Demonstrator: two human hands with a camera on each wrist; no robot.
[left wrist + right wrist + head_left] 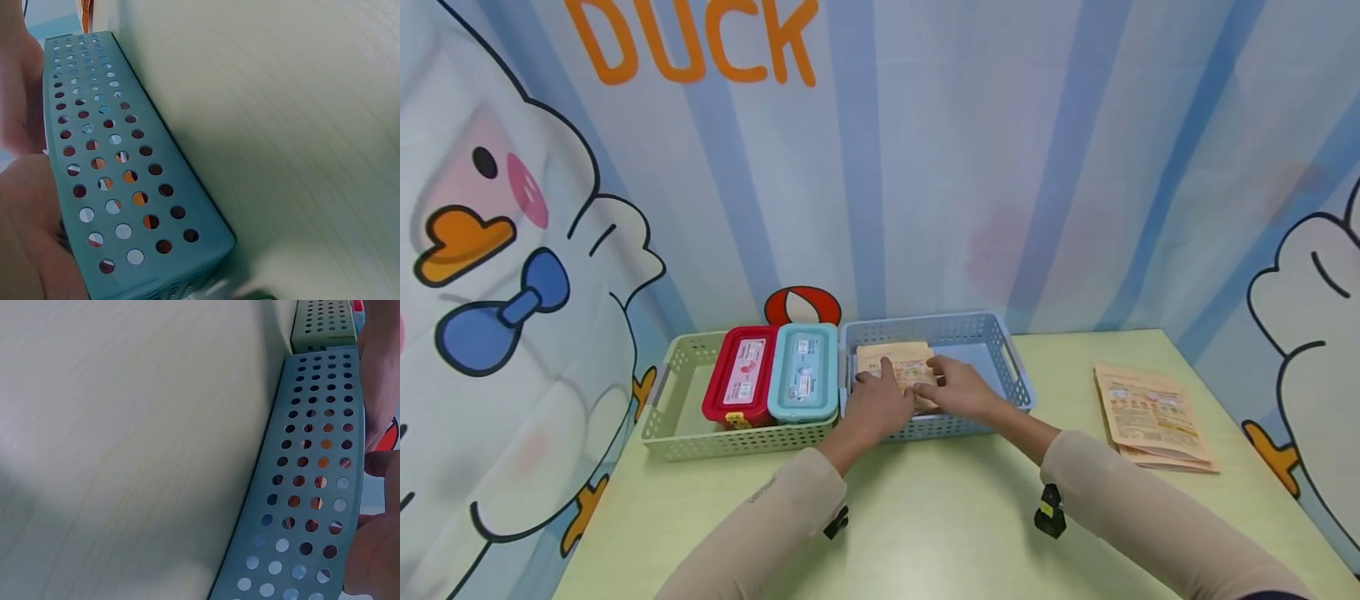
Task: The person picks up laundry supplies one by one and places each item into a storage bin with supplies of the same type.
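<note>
Tan paper-like packets [891, 352] with printed fronts lie in the left part of a blue perforated basket [977, 335]. My left hand [880, 406] rests on the packet from the near left, its fingers spread over the printed face. From the right, my right hand [964, 387] touches the packet's right side with thumb and fingers apart. Both hands reach over the basket's near wall. In the left wrist view the blue basket's wall [115, 150] hides the packets and part of my left hand [31, 231]. The right wrist view shows my right hand [381, 550] beside that wall.
Left of the blue basket stands a green basket [681, 367] holding a red-lidded box [743, 375] and a light-blue-lidded box [805, 375]. More tan packets [1153, 412] lie stacked on the pale table [940, 517] at the right. A printed cloth [947, 167] hangs behind.
</note>
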